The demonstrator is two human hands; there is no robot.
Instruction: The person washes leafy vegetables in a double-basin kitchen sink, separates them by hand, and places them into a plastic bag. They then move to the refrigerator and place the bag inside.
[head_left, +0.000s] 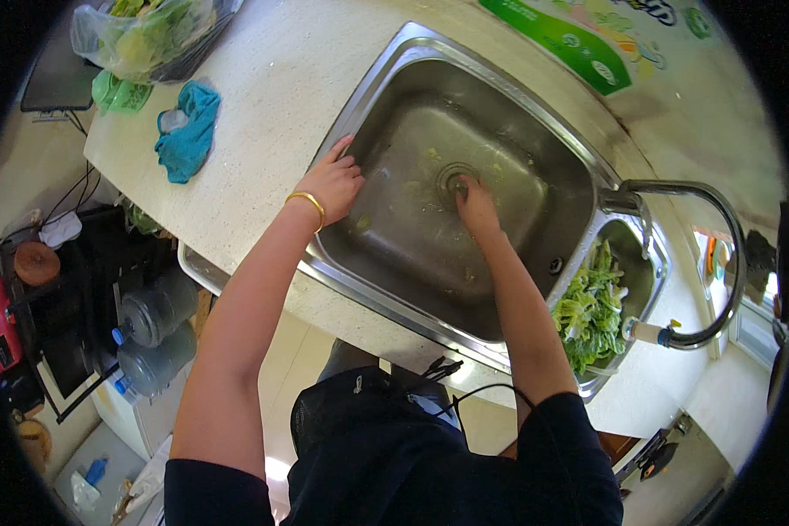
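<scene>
My right hand [478, 209] reaches down into the large stainless steel sink basin [407, 276], its fingertips at the round drain [459, 184]. Whether the fingers grip the drain's strainer is hard to tell. My left hand [334, 184], with a gold bangle [310, 205] at the wrist, rests over the basin's left rim, fingers spread and holding nothing. Small green scraps [432, 154] lie scattered on the basin floor. Washed-looking leafy greens [592, 309] fill much of the small side basin [641, 263] to the right.
A curved chrome faucet [730, 230] arches at the right. On the counter [269, 98] lie a teal cloth [194, 135] and a plastic bag of vegetables [148, 39]. Large water bottles [158, 309] lie at the lower left. A black cable [486, 389] hangs before my torso.
</scene>
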